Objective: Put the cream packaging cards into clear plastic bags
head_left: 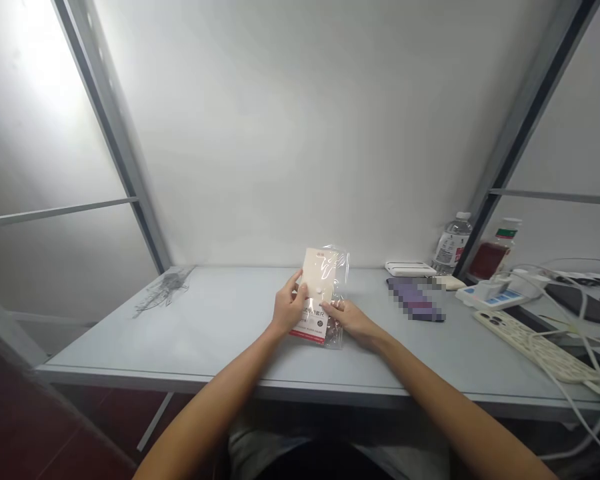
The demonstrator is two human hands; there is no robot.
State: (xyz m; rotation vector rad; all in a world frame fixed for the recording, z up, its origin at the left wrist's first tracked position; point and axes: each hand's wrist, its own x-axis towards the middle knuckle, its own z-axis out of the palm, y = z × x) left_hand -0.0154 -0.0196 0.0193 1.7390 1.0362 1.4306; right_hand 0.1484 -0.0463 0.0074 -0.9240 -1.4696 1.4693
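Over the middle of the table I hold a clear plastic pouch [343, 267] with a cream printed card [319, 267] that has Chinese print and a red stripe along its bottom. Part of the print appears to read "ruler set". My left hand [289, 303] grips the card's left edge, thumb on the front. On the right side, my right hand [347, 317] pinches the pouch, with its thumb on the front and its other fingers behind the plastic. Whether the card lies fully inside the pouch I cannot tell.
The pale table [220, 333] carries a tangle of thin dark strands [165, 290] at far left. To the right are a pixelated purple item [416, 300], a white box [410, 269], a water bottle [453, 243], a power strip [497, 293], a cased phone [535, 343] and loose cables.
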